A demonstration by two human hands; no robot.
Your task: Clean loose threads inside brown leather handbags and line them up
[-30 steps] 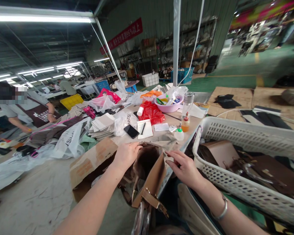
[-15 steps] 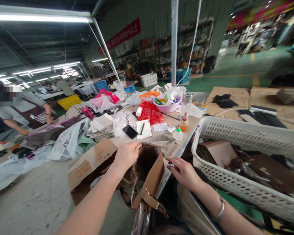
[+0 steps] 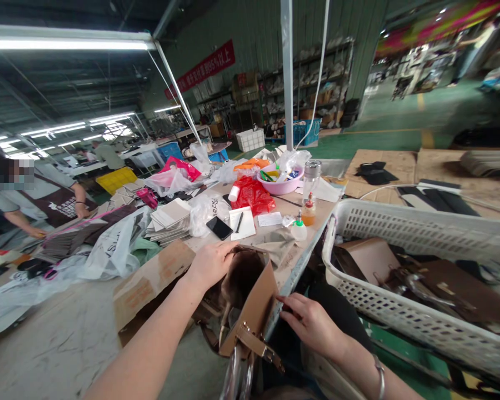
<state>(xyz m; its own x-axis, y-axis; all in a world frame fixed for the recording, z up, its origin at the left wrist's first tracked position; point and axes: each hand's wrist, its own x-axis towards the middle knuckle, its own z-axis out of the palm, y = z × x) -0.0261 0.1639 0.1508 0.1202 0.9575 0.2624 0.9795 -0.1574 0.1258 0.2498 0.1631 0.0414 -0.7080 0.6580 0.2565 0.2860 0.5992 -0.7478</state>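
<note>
Two bare hands flanked the tan handbag (image 3: 256,311), which stood open at the near edge of the worktable (image 3: 62,322). The left hand (image 3: 210,264) was nearly closed, its fingers gripping the far left part of the bag's rim. The right hand (image 3: 310,322) was partly open, fingers loosely curled, with nothing seen in its grasp; its fingertips were at the bag's right panel, though whether they touched I could not tell.

That table edge ran slantwise, from upper right behind the bag down toward the wearer. Beyond it, a dark gap separated the right hand from the white plastic basket (image 3: 383,300), leaving some room on that side. On the left, room was tighter: a cardboard box (image 3: 150,272) sat close by the left forearm. A phone (image 3: 219,228) and a notepad (image 3: 244,225) lay just past the bag.

The bag's mouth faced up toward the wearer. Its right panel slanted lengthwise from upper right, farther off, to lower left, nearer; the buckled strap (image 3: 252,339) at the near end pointed to the lower right.
</note>
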